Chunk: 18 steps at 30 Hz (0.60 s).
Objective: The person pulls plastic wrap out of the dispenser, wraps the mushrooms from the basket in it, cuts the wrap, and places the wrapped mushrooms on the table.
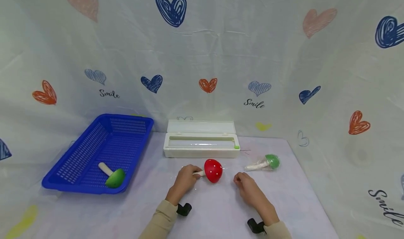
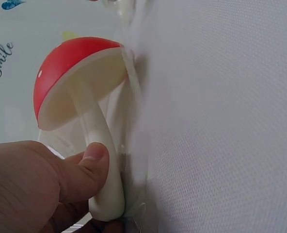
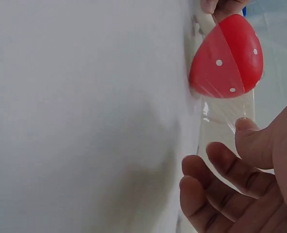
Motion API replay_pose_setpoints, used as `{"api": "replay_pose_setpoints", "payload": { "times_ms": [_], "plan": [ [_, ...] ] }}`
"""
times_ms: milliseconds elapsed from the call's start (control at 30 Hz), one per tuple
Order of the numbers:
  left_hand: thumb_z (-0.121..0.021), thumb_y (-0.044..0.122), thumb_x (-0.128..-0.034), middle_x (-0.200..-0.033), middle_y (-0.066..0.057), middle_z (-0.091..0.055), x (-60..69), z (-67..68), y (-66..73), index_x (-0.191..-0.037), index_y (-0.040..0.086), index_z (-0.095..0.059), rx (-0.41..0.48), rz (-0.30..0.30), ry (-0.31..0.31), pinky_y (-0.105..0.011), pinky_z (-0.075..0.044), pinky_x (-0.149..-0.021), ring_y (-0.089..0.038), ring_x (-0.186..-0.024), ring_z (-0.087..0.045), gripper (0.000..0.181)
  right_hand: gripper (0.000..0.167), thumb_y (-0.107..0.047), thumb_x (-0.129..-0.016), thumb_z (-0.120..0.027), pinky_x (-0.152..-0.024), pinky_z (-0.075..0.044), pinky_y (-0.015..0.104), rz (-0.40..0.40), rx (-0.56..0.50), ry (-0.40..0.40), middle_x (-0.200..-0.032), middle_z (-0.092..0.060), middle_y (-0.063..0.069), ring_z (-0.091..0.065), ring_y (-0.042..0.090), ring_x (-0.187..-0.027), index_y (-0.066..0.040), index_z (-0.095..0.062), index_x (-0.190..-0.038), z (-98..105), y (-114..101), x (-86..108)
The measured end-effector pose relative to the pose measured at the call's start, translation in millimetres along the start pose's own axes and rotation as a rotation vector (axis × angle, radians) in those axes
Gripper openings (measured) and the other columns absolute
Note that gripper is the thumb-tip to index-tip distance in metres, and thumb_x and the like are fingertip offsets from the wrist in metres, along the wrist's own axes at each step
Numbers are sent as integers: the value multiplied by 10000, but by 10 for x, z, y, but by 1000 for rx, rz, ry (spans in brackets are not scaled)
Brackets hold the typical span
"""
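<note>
In the head view my left hand [image 1: 185, 180] pinches the white stem of a toy mushroom [image 1: 213, 171] with a red, white-dotted cap. The left wrist view shows the thumb [image 2: 96, 154] pressed along that stem, the cap tilted up beside the table. Clear plastic film [image 3: 215, 70] lies over part of the red cap in the right wrist view, and its edge reaches toward my right thumb. My right hand [image 3: 250, 179] is to the right of the cap, fingers loosely bent and thumb apart from them. Another mushroom, green-capped and film-wrapped [image 1: 272, 161], lies beyond the right hand.
A white film dispenser [image 1: 202, 152] with its lid raised stands behind the hands. At the left sits a blue basket [image 1: 79, 187] holding an unwrapped green-capped mushroom [image 1: 115, 178]. A curtain printed with hearts hangs at the back.
</note>
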<state>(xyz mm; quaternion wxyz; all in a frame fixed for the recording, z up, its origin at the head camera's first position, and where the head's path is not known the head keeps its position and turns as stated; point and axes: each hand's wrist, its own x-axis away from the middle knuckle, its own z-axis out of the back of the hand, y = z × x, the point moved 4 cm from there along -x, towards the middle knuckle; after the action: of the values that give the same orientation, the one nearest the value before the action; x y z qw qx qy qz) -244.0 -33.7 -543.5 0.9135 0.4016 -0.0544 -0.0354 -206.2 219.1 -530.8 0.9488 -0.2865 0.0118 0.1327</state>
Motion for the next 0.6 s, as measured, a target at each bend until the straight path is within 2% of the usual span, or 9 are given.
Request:
{"api": "replay_pose_setpoints", "payload": {
  "times_ms": [200, 367, 500, 600],
  "plan": [
    [-770, 28, -891, -1064, -86, -754, 4, -7, -13, -1094, 47, -789, 2, -34, -4, -302, -511, -706, -177, -827, -567, 205, 136, 51, -976, -619, -600, -484, 213, 31, -33, 25, -758, -605, -25, -522, 58, -682, -77, -589, -943, 88, -120, -179],
    [-774, 22, -886, -1064, -92, -755, 2, -22, -14, -1104, 43, -790, 9, -41, -15, -292, -519, -684, -179, -821, -571, 220, 189, 88, -951, -613, -557, -463, 204, 67, -45, 90, -696, -596, -47, -524, 55, -632, -92, -575, -906, 135, -257, -363],
    [-782, 15, -877, -1078, -85, -751, -6, -16, -9, -1113, 58, -793, -11, -25, -14, -306, -543, -721, -184, -867, -588, 240, 180, 89, -946, -623, -578, -495, 206, 78, -80, 122, -724, -588, -24, -541, 94, -661, -84, -588, -911, 109, -402, -507],
    [-789, 20, -872, -1069, -76, -740, -8, -9, 2, -1108, 64, -796, -35, -28, -10, -329, -561, -762, -193, -908, -605, 240, 152, 67, -939, -665, -647, -559, 231, 69, -94, 152, -806, -613, 10, -566, 131, -740, -78, -618, -938, 45, -502, -591]
  ]
}}
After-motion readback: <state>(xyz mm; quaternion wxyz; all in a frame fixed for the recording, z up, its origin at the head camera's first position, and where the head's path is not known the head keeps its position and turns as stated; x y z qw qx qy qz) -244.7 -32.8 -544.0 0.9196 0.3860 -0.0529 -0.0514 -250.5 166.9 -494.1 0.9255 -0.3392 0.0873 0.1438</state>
